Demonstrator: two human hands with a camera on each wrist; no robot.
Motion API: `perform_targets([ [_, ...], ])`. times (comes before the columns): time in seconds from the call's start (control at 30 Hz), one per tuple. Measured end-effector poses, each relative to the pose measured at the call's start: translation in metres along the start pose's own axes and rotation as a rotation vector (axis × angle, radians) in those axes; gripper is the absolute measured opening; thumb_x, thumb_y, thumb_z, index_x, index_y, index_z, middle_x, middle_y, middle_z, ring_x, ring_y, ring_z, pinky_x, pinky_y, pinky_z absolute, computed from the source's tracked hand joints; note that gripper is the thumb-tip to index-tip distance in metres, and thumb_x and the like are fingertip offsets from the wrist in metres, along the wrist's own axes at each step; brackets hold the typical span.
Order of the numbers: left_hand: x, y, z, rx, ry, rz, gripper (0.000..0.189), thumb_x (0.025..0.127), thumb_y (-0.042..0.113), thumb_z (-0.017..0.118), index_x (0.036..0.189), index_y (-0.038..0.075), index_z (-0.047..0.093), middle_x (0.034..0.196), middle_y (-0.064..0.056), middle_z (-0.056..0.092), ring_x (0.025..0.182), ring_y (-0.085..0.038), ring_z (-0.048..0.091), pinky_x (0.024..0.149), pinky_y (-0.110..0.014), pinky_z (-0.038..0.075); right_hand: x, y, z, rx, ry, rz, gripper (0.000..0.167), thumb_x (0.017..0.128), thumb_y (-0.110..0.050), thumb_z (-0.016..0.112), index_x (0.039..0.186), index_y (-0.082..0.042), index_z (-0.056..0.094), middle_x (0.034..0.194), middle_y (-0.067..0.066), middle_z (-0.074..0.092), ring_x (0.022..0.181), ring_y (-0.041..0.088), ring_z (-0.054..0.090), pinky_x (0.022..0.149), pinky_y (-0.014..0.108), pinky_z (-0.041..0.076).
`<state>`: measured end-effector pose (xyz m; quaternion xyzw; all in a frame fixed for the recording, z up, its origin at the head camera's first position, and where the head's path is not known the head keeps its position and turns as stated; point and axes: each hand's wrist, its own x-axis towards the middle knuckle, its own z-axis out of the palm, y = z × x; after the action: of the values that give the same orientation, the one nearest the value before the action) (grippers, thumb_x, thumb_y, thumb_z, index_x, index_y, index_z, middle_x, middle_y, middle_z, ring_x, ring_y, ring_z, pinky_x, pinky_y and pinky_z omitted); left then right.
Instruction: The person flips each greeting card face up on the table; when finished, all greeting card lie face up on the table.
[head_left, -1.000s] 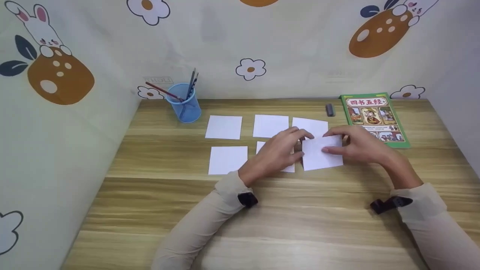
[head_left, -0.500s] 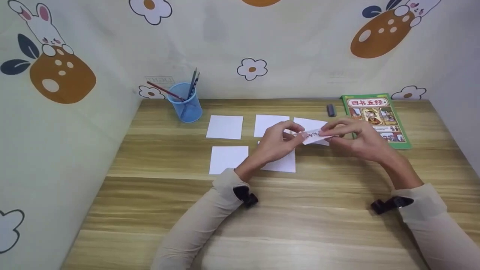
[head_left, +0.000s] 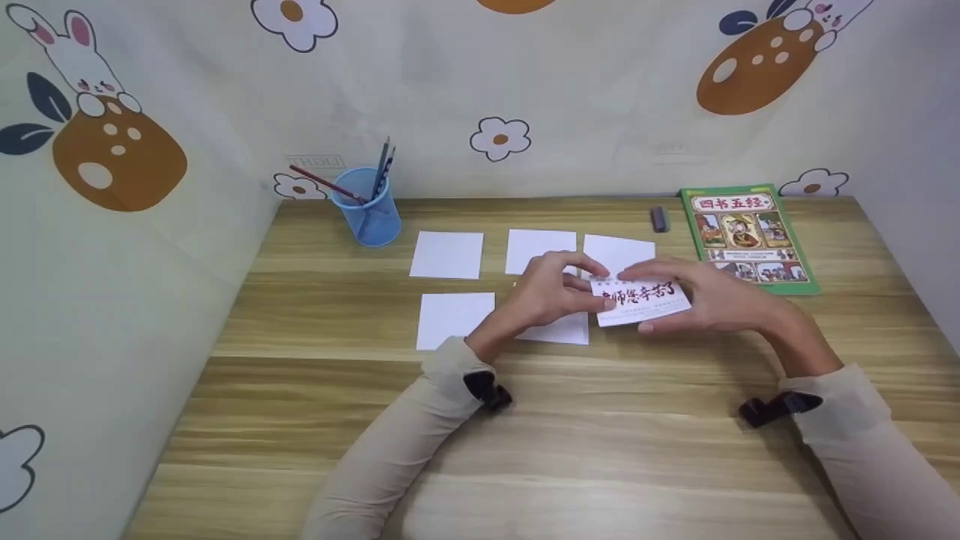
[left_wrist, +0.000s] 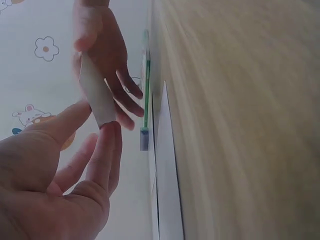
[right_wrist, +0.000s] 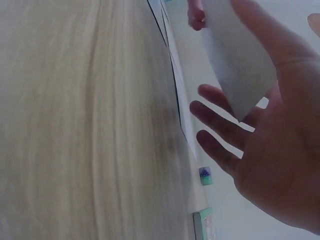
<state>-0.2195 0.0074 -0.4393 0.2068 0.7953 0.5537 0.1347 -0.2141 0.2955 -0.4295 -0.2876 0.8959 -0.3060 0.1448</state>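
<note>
Both hands hold a white card (head_left: 646, 301), raised above the table. Its printed side, with dark red Chinese characters, faces up in the head view; the wrist views show its pale plain underside. At the card's left end, my left hand (head_left: 541, 291) pinches it between thumb and fingertips. My right hand (head_left: 724, 300) has the right end between thumb and index finger, while its other fingers (right_wrist: 220, 122) spread out behind. Several blank white cards (head_left: 447, 255) lie on the table in two rows. One of them (head_left: 619, 253) is partly hidden behind the held card.
A blue mesh pen cup (head_left: 371, 214) with pencils stands at the back left of the wooden table (head_left: 585, 450). A small dark block (head_left: 659, 219) and a green-edged book (head_left: 750, 229) lie at the back right. A patterned wall covering rises behind the table.
The held card has turned over: its blank side showed first, then it was nearly edge-on, and now the printed side shows. Both hands shifted their fingers around its edges.
</note>
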Motion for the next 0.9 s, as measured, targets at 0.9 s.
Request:
perform_targets([
  [0.9,-0.023,0.018,0.029,0.817,-0.289,0.103,0.05,0.106,0.048,0.067,0.14,0.011,0.071,0.158,-0.013,0.054,0.147,-0.026,0.048,0.117,-0.037,0.051,0.004,-0.015,0.014,-0.218,0.028,-0.008,0.068,0.085,-0.052,0.091,0.141,-0.019,0.072,0.133,0.01,0.068,0.123,0.03,0.062,0.105,0.053,0.052],
])
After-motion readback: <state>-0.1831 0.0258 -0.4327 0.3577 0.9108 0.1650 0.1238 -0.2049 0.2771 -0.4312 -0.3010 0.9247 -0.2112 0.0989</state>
